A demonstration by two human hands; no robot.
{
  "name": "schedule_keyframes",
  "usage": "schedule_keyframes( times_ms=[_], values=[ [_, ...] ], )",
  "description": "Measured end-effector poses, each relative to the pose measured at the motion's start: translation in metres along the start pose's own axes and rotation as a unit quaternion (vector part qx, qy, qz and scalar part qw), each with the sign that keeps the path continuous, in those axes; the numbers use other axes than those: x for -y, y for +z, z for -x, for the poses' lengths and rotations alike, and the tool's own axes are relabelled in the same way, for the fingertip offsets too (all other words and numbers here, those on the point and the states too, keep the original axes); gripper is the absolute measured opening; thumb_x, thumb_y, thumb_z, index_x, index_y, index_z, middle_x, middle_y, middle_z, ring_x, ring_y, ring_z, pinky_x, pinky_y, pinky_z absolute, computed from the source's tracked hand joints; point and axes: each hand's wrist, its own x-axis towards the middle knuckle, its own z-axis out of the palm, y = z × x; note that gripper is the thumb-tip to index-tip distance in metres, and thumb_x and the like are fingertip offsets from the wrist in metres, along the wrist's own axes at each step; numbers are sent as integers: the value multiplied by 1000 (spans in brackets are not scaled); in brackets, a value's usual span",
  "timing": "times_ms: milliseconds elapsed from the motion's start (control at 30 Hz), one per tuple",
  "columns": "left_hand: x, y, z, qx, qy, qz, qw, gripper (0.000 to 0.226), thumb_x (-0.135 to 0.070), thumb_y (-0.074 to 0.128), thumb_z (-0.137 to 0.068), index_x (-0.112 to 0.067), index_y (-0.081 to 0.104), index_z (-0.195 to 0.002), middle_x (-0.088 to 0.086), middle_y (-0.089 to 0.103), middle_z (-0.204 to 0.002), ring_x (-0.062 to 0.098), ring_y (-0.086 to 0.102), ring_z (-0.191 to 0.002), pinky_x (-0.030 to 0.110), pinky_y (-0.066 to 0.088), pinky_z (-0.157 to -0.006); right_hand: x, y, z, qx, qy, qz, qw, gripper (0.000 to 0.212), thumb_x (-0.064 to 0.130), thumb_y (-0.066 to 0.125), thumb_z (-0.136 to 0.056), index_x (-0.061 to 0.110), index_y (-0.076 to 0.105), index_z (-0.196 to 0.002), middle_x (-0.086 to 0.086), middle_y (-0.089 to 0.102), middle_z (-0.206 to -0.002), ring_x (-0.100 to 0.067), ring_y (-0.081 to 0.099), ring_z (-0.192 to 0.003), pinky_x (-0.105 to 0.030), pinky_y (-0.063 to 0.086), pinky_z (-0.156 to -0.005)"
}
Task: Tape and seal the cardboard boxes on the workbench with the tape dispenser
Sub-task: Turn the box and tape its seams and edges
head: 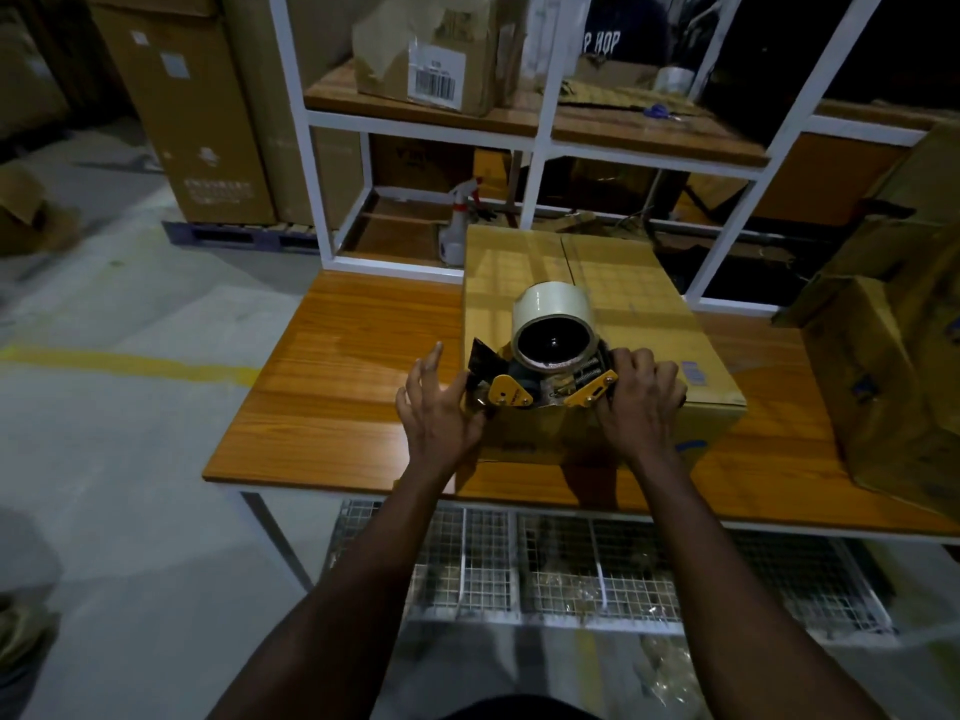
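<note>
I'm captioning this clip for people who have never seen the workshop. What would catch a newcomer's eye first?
The tape dispenser, yellow and black with a big pale tape roll, sits at the near edge of the closed cardboard box mid-workbench. The right hand grips its handle end and the left hand, fingers spread, is at its blade end. Behind stands a white-framed shelf holding more cartons.

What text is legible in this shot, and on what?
"P HOP": white letters on a dark garment behind the shelf, left part cut off by the frame.
Barcode label on the shelf box: bars visible, digits too small to read.
Printed lines on the tall carton: blurred, unreadable.
Blue mark on the cardboard box being taped: unreadable.
Tape dispenser: no legible text.
</note>
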Motion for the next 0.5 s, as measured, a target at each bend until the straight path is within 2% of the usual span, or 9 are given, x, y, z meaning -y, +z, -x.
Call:
schedule_keyframes(
  times_ms=[100, 367, 433, 500],
  values=[
    [-6, -1, 0, -12, -8, 3, 1000, 45, -42, 77, -76, -38, 59, -118, 3, 25, -159, 36, 24, -144, 64, 28, -104, -25, 0, 2, -13, 5, -5, 1000, 43, 19, 71, -77, 13, 52, -116, -16, 50, -108, -38, 44, -96, -50, 37, -78],
    [-23, -10, 6, -4, -37, -66, 997, 56, -38, 77, -75, -39, 56, -127, 4, 29, -156, 35, 25, -143, 66, 27, -105, -83, -13, -18, 0, -26, 9, 1000, 46, 20, 69, -76, 16, 54, -119, -15, 51, -110, -36, 43, -98, -49, 36, -83],
    [-32, -16, 8, -6, -14, -125, 992, 58, -38, 74, -76, -34, 54, -130, 6, 31, -155, 36, 25, -143, 64, 25, -105, -83, -11, -21, 6, -38, 18, 999, 46, 22, 69, -76, 16, 53, -119, -14, 51, -110, -36, 44, -97, -47, 36, -81],
    [-44, -19, 11, 7, 45, -176, 983, 66, -43, 69, -77, -27, 48, -138, 6, 41, -150, 31, 36, -137, 56, 29, -102, -84, -9, -23, -3, -49, 26, 998, 44, 22, 69, -77, 16, 53, -117, -14, 52, -107, -37, 45, -94, -47, 37, -79]
  ],
)
